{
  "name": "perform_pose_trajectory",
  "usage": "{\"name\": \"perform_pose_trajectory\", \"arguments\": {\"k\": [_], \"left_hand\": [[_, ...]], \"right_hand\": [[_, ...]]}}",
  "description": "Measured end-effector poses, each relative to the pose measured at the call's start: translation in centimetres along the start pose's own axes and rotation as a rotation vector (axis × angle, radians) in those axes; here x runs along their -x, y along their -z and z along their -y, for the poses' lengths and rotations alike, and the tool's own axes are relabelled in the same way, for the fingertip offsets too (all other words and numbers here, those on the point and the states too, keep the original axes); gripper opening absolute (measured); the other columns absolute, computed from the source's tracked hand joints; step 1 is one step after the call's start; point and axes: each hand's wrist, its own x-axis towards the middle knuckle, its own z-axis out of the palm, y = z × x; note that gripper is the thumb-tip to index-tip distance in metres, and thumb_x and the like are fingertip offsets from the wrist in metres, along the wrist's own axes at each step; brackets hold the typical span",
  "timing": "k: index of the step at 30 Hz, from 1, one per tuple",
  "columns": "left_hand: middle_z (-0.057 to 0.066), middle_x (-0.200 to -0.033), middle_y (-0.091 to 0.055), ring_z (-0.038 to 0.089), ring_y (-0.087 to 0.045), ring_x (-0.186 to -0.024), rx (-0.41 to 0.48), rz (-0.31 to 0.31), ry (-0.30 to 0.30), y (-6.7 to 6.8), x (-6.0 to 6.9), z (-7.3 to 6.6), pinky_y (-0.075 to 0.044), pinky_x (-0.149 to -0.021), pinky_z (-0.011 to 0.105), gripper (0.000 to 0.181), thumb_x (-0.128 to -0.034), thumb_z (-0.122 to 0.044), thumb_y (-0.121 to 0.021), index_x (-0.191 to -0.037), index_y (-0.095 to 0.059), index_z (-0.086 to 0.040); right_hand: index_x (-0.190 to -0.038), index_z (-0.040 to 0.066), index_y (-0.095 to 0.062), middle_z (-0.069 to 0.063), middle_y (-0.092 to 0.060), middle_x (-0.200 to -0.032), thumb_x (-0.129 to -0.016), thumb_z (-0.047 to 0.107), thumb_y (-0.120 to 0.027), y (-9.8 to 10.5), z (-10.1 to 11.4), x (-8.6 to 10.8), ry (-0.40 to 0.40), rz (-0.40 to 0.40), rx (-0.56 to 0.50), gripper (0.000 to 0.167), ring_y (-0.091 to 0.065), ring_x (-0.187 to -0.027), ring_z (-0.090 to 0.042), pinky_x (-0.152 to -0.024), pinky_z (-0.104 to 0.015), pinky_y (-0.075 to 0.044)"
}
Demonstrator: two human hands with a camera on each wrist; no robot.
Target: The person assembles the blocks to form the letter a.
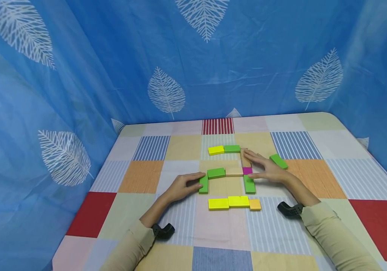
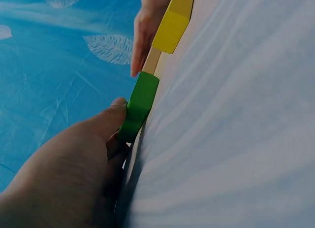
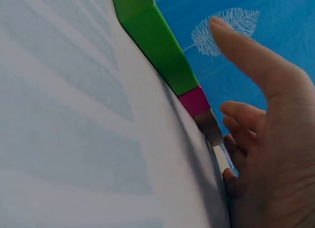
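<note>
In the head view my left hand [image 1: 180, 187] touches the upright green block [image 1: 203, 183] at the left; the left wrist view shows the thumb against that green block [image 2: 140, 102]. A second green block [image 1: 216, 173] and a wooden block [image 1: 234, 172] run right to a purple piece [image 1: 247, 171]. My right hand [image 1: 270, 171] rests its fingertips at the upper wooden block [image 1: 245, 158], thumb beside the purple piece. Below that stands another green block [image 1: 249, 185]. The right wrist view shows my right hand [image 3: 275, 114] with fingers spread.
At the top, a yellow block [image 1: 216, 150] adjoins a green one [image 1: 232, 149]. Nearer me lie two yellow blocks, one at the left [image 1: 218, 204], and an orange piece [image 1: 255, 205]. A loose green block [image 1: 279, 161] lies behind my right hand. Patchwork cloth [image 1: 112, 214] covers the table.
</note>
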Motion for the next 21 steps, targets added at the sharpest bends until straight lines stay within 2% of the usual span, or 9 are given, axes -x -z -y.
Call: {"name": "perform_pose_trajectory", "arguments": {"k": [2, 5, 8, 10, 11, 14, 18, 21], "left_hand": [[0.002, -0.131, -0.052, 0.015, -0.046, -0.122, -0.001, 0.002, 0.000, 0.0, 0.0, 0.1, -0.037, -0.101, 0.032, 0.044, -0.0893, -0.029, -0.062, -0.130, -0.055, -0.013], [0.001, -0.131, -0.053, 0.014, -0.046, -0.122, -0.001, 0.000, 0.001, -0.1, -0.1, 0.1, -0.037, -0.101, 0.031, 0.044, -0.0893, -0.030, -0.061, -0.129, -0.055, -0.013], [0.000, -0.130, -0.053, 0.012, -0.046, -0.121, -0.002, -0.001, 0.008, -0.1, 0.0, 0.2, -0.037, -0.101, 0.030, 0.043, -0.0892, -0.030, -0.062, -0.129, -0.056, -0.014], [0.000, -0.130, -0.053, 0.012, -0.046, -0.121, -0.002, 0.000, 0.006, -0.1, 0.0, 0.2, -0.037, -0.101, 0.029, 0.043, -0.0891, -0.030, -0.062, -0.129, -0.056, -0.014], [0.000, -0.130, -0.054, 0.011, -0.046, -0.121, -0.001, 0.000, 0.004, -0.1, 0.0, 0.2, -0.037, -0.101, 0.029, 0.043, -0.0891, -0.030, -0.062, -0.129, -0.056, -0.014], [0.000, -0.130, -0.054, 0.011, -0.046, -0.121, 0.003, -0.002, 0.001, 0.0, -0.1, 0.2, -0.037, -0.101, 0.028, 0.042, -0.0888, -0.028, -0.062, -0.128, -0.057, -0.014], [0.001, -0.129, -0.054, 0.012, -0.047, -0.121, 0.001, -0.010, 0.005, 0.0, -0.1, 0.1, -0.037, -0.101, 0.029, 0.042, -0.0885, -0.028, -0.063, -0.128, -0.057, -0.014], [0.002, -0.129, -0.054, 0.013, -0.047, -0.121, 0.001, -0.011, 0.010, -0.1, 0.0, 0.1, -0.038, -0.101, 0.031, 0.042, -0.0884, -0.028, -0.063, -0.128, -0.057, -0.014]], "right_hand": [[-0.145, 0.014, -0.032, -0.007, -0.021, -0.151, -0.081, 0.029, -0.071, 0.1, 0.1, 0.1, -0.034, -0.060, -0.045, 0.076, -0.014, -0.138, -0.030, -0.107, -0.058, -0.012], [-0.139, 0.014, -0.042, -0.010, -0.036, -0.145, -0.083, 0.023, -0.071, 0.1, 1.1, 0.1, -0.046, -0.201, -0.053, 0.064, -0.027, -0.134, -0.031, -0.105, -0.057, -0.021], [-0.130, 0.005, -0.053, -0.017, -0.049, -0.132, -0.082, 0.012, -0.070, -0.2, 3.9, 0.2, 0.008, -0.337, -0.024, 0.051, -0.041, -0.124, -0.037, -0.100, -0.058, -0.030], [-0.122, 0.000, -0.058, -0.020, -0.056, -0.123, -0.080, 0.004, -0.070, -0.6, 6.3, 0.5, 0.070, -0.387, 0.005, 0.044, -0.047, -0.117, -0.039, -0.097, -0.058, -0.034], [-0.119, -0.003, -0.060, -0.020, -0.058, -0.119, -0.078, 0.000, -0.071, -0.8, 7.6, 0.7, 0.110, -0.397, 0.015, 0.042, -0.050, -0.114, -0.039, -0.095, -0.057, -0.037], [-0.114, -0.001, -0.063, -0.016, -0.063, -0.112, -0.076, 0.000, -0.072, -1.8, 9.7, 1.0, 0.228, -0.393, 0.043, 0.039, -0.057, -0.109, -0.029, -0.095, -0.042, -0.043], [-0.116, 0.004, -0.064, -0.008, -0.064, -0.113, -0.076, 0.003, -0.073, -3.9, 9.8, 1.2, 0.322, -0.342, 0.030, 0.041, -0.057, -0.109, -0.019, -0.095, -0.024, -0.042], [-0.117, 0.006, -0.063, -0.005, -0.064, -0.115, -0.077, 0.005, -0.073, -5.6, 10.1, 1.9, 0.351, -0.289, 0.015, 0.041, -0.057, -0.109, -0.019, -0.094, -0.027, -0.044]]}}
